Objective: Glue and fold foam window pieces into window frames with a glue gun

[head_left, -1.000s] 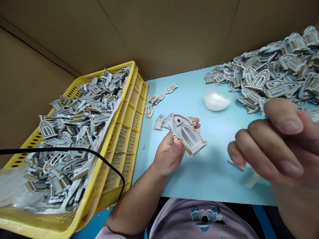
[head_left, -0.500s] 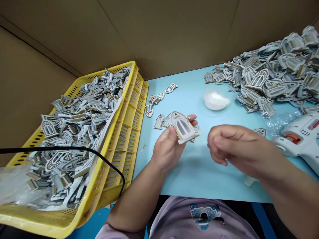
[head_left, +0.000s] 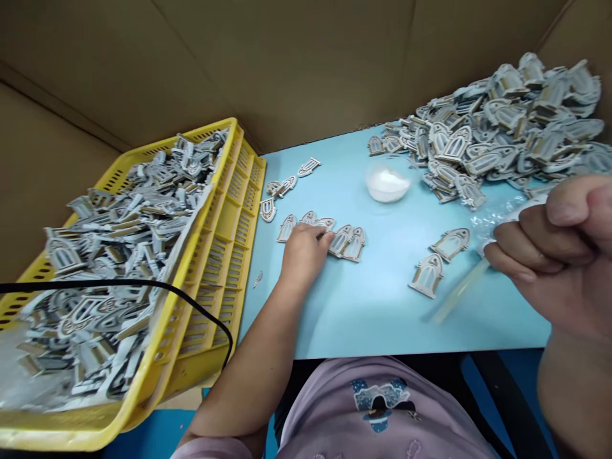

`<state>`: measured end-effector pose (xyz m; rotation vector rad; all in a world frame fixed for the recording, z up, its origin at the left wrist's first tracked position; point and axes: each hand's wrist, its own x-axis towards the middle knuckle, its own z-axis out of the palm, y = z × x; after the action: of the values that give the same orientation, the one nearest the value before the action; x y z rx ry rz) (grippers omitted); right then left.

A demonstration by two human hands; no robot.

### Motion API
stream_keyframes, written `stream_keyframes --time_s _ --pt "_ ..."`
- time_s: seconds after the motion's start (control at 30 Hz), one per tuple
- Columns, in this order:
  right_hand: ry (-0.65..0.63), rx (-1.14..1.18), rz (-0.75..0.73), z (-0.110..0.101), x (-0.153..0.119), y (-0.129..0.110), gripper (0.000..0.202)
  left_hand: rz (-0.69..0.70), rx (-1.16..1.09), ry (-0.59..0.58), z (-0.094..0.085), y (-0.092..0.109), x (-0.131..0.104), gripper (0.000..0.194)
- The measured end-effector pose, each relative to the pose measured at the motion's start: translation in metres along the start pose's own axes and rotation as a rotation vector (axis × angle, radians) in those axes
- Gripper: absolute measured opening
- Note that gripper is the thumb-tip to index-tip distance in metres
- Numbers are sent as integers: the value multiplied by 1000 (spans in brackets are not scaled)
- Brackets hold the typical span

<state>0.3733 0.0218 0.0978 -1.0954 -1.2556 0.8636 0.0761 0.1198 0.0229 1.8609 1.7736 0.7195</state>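
My left hand (head_left: 305,252) is closed, its bent fingertips and thumb at a row of arched window pieces on the blue table, and seems to pinch one in the middle. Two window pieces (head_left: 354,245) lie just right of its thumb, one more (head_left: 287,228) left of it. My right hand (head_left: 557,245) is raised at the right, close to the camera, its fingers curled; what they hold is hidden. Behind it show a bit of white casing and a blurred translucent stick (head_left: 454,296). Two window pieces (head_left: 427,275) lie left of that stick.
A yellow crate (head_left: 229,242) full of window pieces stands at the left, a black cable (head_left: 186,295) across it. At the back right is a large pile of window pieces (head_left: 502,127), with a bowl of white material (head_left: 386,183) and clear plastic (head_left: 497,213) nearby. Cardboard walls surround the table.
My left hand has moved down to the row and no longer holds up a window piece. My right hand has moved right and nearer the camera. The view has shifted right.
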Motion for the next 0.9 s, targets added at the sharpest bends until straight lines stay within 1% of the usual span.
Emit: stream_keyframes --time_s 0.07,0.1,0.13,0.17,0.2,0.23,0.27,0.3,0.33,0.4,0.47,0.53,0.6,0.7,0.73,0.8,0.87,0.9 --pt "-20 286 66 -8 -13 -3 21 70 107 103 4 19 -11 38" --pt "-9 347 69 -12 -20 -6 20 141 205 145 9 30 -19 42" --pt "24 355 61 -13 -25 -9 20 220 286 123 15 43 -27 42" --pt "56 351 52 -14 -30 -13 20 295 335 32 24 56 -36 41" --pt "69 348 44 -14 -35 -17 21 366 371 -120 34 69 -45 41" --pt "82 346 36 -14 -40 -21 21 413 417 -242 44 80 -53 45" --pt "93 341 40 -12 -44 -24 21 433 462 -323 54 90 -60 50" --pt "101 334 44 -11 -48 -27 22 442 494 -363 63 99 -66 54" --pt "112 321 53 -10 -52 -29 22 452 512 -377 71 105 -71 55" --pt "135 281 98 -9 -59 -32 21 462 521 -388 79 111 -76 50" --pt "137 269 162 -9 -64 -30 21 460 504 -414 79 111 -77 41" --pt "112 286 218 -9 -66 -24 21 447 458 -446 73 107 -77 37" --pt "61 303 249 -8 -64 -13 21 436 337 -512 66 99 -76 35" --pt "0 288 287 -2 -58 9 21 399 89 -677 56 84 -74 24" --pt "-9 256 304 1 -56 16 21 361 8 -719 54 79 -74 21" --pt "-10 125 337 8 -52 27 23 212 -236 -742 46 72 -73 23" --pt "-20 -57 359 18 -49 31 23 4 -602 -730 36 69 -74 37" --pt "-49 -133 368 23 -49 31 23 -89 -783 -721 29 69 -75 47"
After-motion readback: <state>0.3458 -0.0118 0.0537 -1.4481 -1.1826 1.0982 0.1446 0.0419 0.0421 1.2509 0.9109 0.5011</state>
